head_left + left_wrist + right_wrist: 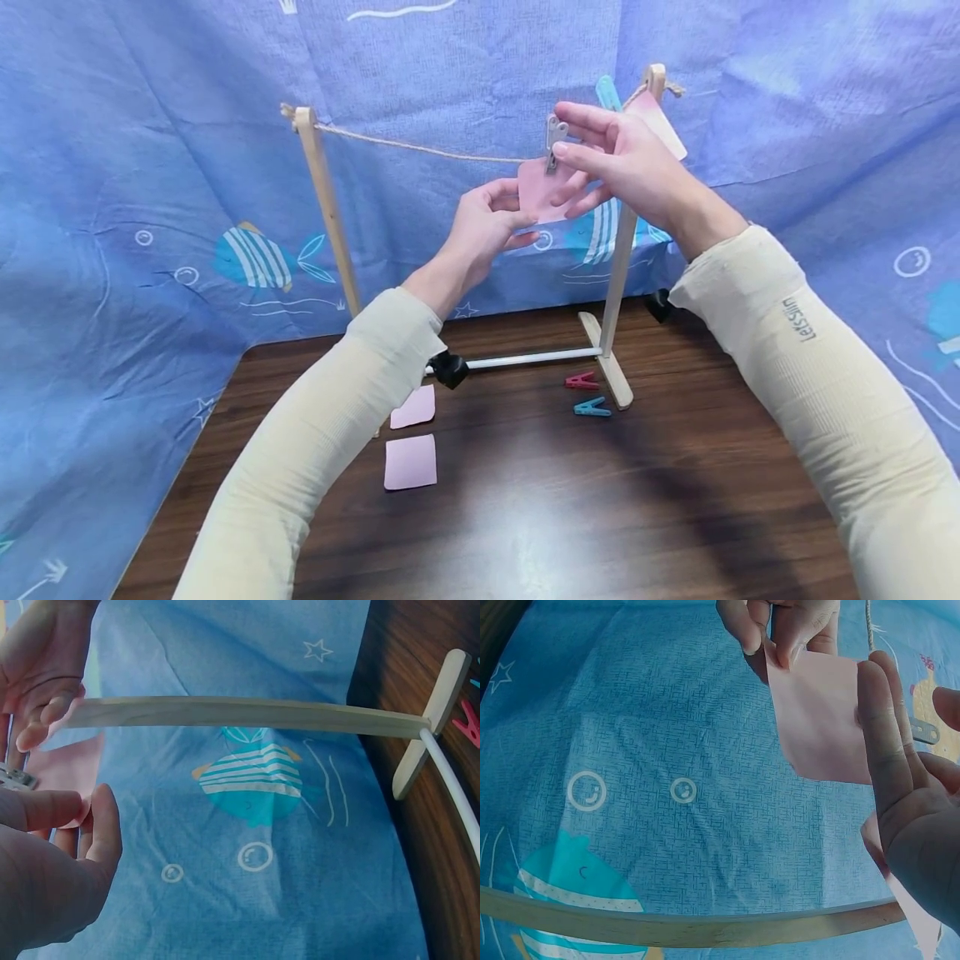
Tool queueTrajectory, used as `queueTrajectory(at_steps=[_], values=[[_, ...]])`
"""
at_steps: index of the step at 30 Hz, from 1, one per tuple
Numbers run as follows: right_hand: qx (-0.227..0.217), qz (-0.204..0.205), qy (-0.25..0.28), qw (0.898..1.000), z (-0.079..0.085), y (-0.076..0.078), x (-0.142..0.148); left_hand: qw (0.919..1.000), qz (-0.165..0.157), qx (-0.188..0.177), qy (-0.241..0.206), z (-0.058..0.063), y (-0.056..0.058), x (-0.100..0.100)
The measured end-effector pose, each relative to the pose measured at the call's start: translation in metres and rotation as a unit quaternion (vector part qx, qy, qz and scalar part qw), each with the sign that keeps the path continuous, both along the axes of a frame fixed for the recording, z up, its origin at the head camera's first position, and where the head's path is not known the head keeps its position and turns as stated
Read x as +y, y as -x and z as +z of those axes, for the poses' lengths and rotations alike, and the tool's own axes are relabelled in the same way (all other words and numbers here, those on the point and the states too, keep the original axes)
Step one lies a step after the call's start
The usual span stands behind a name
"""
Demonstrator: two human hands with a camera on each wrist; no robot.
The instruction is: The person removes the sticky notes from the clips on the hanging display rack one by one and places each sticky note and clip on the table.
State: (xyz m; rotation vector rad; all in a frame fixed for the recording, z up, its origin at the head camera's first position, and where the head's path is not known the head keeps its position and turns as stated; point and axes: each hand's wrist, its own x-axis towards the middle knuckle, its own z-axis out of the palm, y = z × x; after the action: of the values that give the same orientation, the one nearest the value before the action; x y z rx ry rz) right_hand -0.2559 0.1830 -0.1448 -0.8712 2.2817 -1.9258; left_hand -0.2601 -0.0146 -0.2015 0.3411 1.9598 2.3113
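Note:
A pink square sheet (534, 187) hangs at the rope (420, 148) with a grey clothespin (555, 137) on its top edge. My left hand (483, 223) pinches the sheet's lower left edge between thumb and fingers. Beside the clothespin is my right hand (626, 158), its thumb and index finger spread around the handles. In the right wrist view, straight fingers (889, 727) lie against the sheet (821, 720), and the thumb stands apart from the clothespin (924, 730). Another pink sheet (656, 125) hangs near the right post by a light blue clothespin (608, 93).
Two wooden posts, left (326, 200) and right (621, 267), carry the rope, joined low by a white bar (532, 359). On the dark wooden table (540, 500) lie two pink squares (411, 462), a red clothespin (582, 381) and a blue clothespin (592, 407). Blue fish-print cloth (450, 75) hangs behind.

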Motion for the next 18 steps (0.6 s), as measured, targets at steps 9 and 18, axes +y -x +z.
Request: queueTrajectory(at_steps=[9, 18], values=[[0.061, -0.067, -0.012, 0.996, 0.002, 0.001, -0.002, 1.0000, -0.008, 0.004, -0.003, 0.000, 0.000, -0.001], [0.141, -0.108, -0.190, 0.965, 0.015, -0.012, 0.009, 0.9998, -0.004, 0.013, 0.013, -0.001, 0.001, -0.007]])
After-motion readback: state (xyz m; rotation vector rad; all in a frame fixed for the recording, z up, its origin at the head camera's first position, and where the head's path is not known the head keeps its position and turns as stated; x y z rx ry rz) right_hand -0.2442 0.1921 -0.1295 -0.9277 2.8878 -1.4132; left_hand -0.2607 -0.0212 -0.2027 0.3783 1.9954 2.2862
